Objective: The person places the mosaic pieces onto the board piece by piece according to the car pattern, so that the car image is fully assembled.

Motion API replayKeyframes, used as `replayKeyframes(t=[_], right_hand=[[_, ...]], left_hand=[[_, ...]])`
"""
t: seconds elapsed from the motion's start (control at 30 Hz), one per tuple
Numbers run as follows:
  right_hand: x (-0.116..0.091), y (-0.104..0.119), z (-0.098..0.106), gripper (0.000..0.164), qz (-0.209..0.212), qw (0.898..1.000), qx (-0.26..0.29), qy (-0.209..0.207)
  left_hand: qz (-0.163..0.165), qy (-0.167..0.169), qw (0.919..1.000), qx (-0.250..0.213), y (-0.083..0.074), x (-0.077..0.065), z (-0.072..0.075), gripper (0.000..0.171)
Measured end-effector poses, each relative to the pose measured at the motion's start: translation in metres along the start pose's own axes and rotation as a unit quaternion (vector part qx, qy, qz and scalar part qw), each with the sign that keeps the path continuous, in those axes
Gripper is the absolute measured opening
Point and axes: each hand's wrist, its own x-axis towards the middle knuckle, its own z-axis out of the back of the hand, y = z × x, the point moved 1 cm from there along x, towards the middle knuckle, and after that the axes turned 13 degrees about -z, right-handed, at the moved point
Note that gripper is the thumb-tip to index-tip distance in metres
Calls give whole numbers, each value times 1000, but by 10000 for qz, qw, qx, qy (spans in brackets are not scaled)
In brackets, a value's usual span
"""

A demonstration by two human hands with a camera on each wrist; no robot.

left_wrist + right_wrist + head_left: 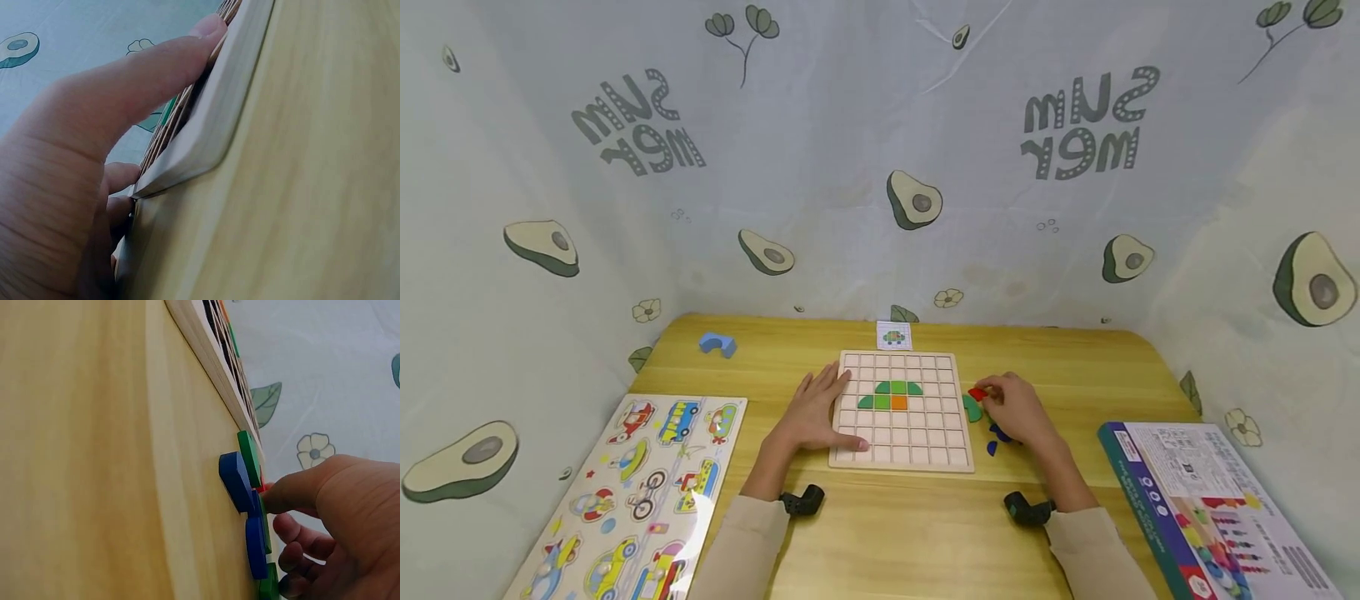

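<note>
Premises: a tabletop play area for children's toys, screened by cloth; whether it stands in a home or elsewhere cannot be determined. Pale fabric sheeting point(835, 142) hangs at the back and both sides, printed with avocados point(914, 200), flowers and the word "summer" point(1090, 112) in mirror writing, consistent with the reverse face showing. The work surface is a wood-grain table point(880, 533) with rounded far corners. Supporting items: a wooden grid board point(917, 437) with coloured shape pieces point(973, 408), a small pattern card point(894, 336), a vehicle picture board point(622, 493), a blue arch block point(718, 339) and a printed product box point(1210, 500) bearing a barcode.
</note>
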Motion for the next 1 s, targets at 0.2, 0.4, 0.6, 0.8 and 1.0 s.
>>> replayKeyframes(t=[0.2, 0.4, 0.6, 0.8, 1.0], right_hand=[[0, -4, 2, 36, 18, 10000, -61, -70], [-1, -3, -1, 28, 38, 9999, 11, -107], [-1, 1, -6, 29, 3, 9994, 253, -226], [-6, 8, -5, 28, 2, 9991, 365, -208], [-11, 19, -7, 29, 54, 9989, 445, -119]], left_hand=[[-19, 18, 9999, -101, -3, 2, -1, 131], [40, 39, 10000, -14, -3, 2, 2, 131], [98, 36, 9999, -2, 2, -4, 3, 132], [34, -30, 10000, -61, 1, -5, 4, 131], [9, 17, 10000, -14, 1, -2, 2, 131]])
